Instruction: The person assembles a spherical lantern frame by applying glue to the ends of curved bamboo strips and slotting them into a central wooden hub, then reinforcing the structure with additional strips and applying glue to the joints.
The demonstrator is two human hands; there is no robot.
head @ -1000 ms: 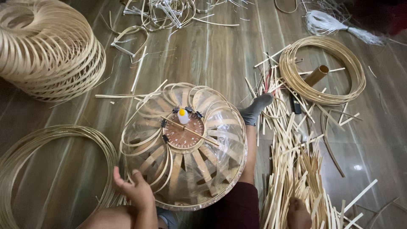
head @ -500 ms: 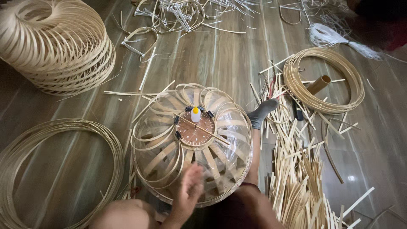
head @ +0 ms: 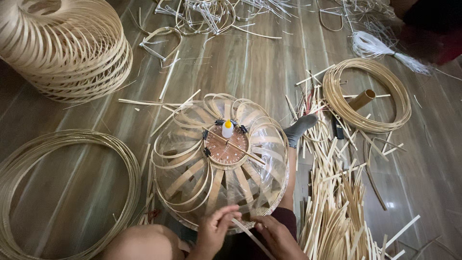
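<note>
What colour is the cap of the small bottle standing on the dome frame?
Yellow: the small bottle is white with a yellow cap, seen in the head view.

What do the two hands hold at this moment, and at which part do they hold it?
Both hands, left hand and right hand, pinch one thin bamboo strip near its upper end, at the near rim of the dome frame.

Bare wooden floor [head: 250,62] open beyond the clear dome frame [head: 221,159], between the stacked bamboo hoops [head: 67,48] at far left and the coil of thin cane [head: 368,94] at right. Blocked on the right by a dense heap of bamboo strips [head: 337,207] beside a grey-socked foot [head: 299,129]. Hemmed on the left by a large loose coil of cane [head: 62,188]. Cluttered at the far edge with tangled offcuts [head: 207,14]. Little room near both hands, left hand [head: 215,232] and right hand [head: 278,236], pressed against the dome's near rim.
</note>
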